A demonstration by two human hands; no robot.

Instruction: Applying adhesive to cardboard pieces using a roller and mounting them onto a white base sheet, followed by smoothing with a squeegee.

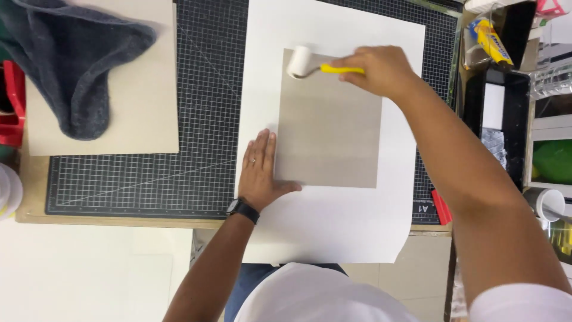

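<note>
Rolling step: my right hand point(381, 70) closed on the yellow-handled roller point(300, 62), left of my grip at the grey board's point(330, 125) far corner, left hand point(260, 170) flat, holding nothing, pinning the near edge; next stroke probably needs even pressure toward me.

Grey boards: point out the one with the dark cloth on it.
The loose board at upper left, under the dark cloth; the other board lies beneath the roller.

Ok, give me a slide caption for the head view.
Right hand runs a yellow-handled roller over grey board on white paper; left hand steadies it.
</note>
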